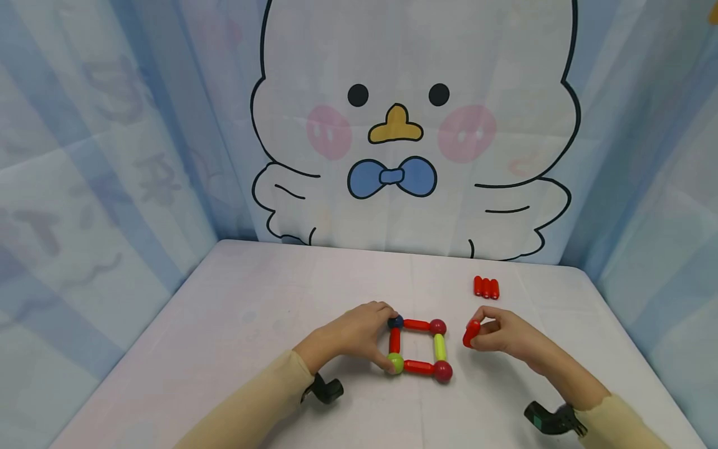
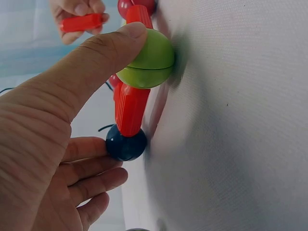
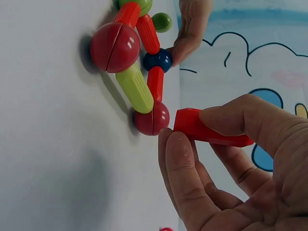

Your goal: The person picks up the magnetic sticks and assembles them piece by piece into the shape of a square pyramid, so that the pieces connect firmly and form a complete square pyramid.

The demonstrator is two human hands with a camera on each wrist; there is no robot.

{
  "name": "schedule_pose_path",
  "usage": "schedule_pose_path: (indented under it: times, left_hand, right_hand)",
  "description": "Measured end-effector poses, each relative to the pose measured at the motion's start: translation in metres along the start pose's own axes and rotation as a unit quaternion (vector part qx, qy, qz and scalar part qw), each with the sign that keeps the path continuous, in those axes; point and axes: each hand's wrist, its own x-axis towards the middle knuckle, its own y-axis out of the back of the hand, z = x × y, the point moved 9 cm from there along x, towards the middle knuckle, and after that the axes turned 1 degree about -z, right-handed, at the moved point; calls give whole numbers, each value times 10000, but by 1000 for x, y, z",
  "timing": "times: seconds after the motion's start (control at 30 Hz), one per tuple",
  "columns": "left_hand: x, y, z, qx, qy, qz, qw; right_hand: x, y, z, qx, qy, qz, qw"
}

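Note:
A square frame of magnetic rods and balls lies on the table. Its corners are a blue ball (image 1: 396,322), a green ball (image 1: 395,363) and two red balls (image 1: 443,371). Three sides are red rods (image 1: 418,367); the right side is a yellow-green rod (image 1: 440,347). My left hand (image 1: 359,333) spans the left side, thumb on the green ball and fingertips against the blue ball (image 2: 126,143), holding the frame between them. To the right of the frame, apart from it, my right hand (image 1: 505,333) pinches a red rod (image 3: 211,129) between thumb and fingers.
Three red rods (image 1: 486,287) lie side by side at the back right of the table (image 1: 314,274). In the right wrist view, a green rounded piece (image 3: 161,22) shows near the left hand. A curtain printed with a cartoon bird (image 1: 392,224) hangs behind the table.

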Motion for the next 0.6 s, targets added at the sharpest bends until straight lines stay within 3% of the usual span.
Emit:
schedule_pose_path:
  times: [0.6]
  left_hand:
    - [-1,-2,-2,-170,44,-6,9998]
  right_hand:
    - [-10,-33,-20,28,590,-521,9969]
